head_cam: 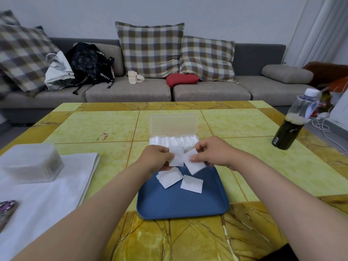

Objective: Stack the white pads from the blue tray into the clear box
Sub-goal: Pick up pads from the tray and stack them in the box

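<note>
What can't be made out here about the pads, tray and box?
Head view:
- Count of pads in the clear box: white mass blurs together, hands cover its front.
- Far rim of the blue tray: hidden behind left hand, right hand and their held pads.
- Bottle label: too small.

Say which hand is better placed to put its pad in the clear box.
Left hand, likely: its pad reaches the clear box; the right hand holds its pad tilted over the blue tray.

Bare tabletop (244, 127) lies open right of the right hand (212, 153); the upright clear box lid (173, 124) stands just beyond it, blocking forward passage.
</note>
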Motion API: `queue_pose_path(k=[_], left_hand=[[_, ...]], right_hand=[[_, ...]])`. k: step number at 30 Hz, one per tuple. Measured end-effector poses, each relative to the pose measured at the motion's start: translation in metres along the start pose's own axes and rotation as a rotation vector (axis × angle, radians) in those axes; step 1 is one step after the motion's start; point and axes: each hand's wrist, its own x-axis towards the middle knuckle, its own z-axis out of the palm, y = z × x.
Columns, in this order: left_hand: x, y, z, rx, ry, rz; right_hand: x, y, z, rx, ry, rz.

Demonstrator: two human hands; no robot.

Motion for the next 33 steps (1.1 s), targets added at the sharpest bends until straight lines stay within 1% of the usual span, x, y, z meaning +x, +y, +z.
queue_pose_path(k=[3, 6, 9, 15, 17, 19, 21, 23, 25, 27, 33], left_hand=[[-0.004, 0.002, 0.003, -0.154, -0.089, -0.068], [-0.008, 0.006, 0.007, -0.278, -0.187, -0.077], [-0.01, 0.008, 0.01, -0.361, -0.238, -0.095], [-0.006, 0.007, 0.009, -0.385, -0.219, -0.114], [-0.006, 0.008, 0.007, -0.322, -0.226, -0.091], [-0.003, 0.008, 0.003, -0.259, -0.191, -0.069], [0.0, 0.005, -0.001, -0.242, -0.098, -0.07], [0.004, 0.002, -0.004, -0.219, -0.016, -0.07], [0.004, 0.0, -0.006, -0.191, 0.005, -0.075], [0.004, -0.001, -0.006, -0.174, 0.004, -0.077], [0.005, -0.002, -0.004, -0.159, -0.009, -0.066]], right_hand=[[0.002, -0.007, 0.009, 0.238, 0.064, 0.032], [0.006, -0.011, 0.018, 0.303, 0.097, 0.058], [0.009, -0.011, 0.023, 0.288, 0.14, 0.08], [0.01, -0.007, 0.026, 0.132, 0.191, 0.051], [0.011, -0.008, 0.025, 0.083, 0.204, 0.038], [0.012, -0.007, 0.022, 0.046, 0.21, 0.036], [0.012, -0.003, 0.019, -0.092, 0.137, 0.035], [0.009, 0.005, 0.019, -0.324, -0.038, 0.039], [0.005, 0.009, 0.025, -0.534, -0.213, 0.056], [0.005, 0.011, 0.031, -0.588, -0.286, 0.067], [0.007, 0.008, 0.03, -0.605, -0.358, 0.106]])
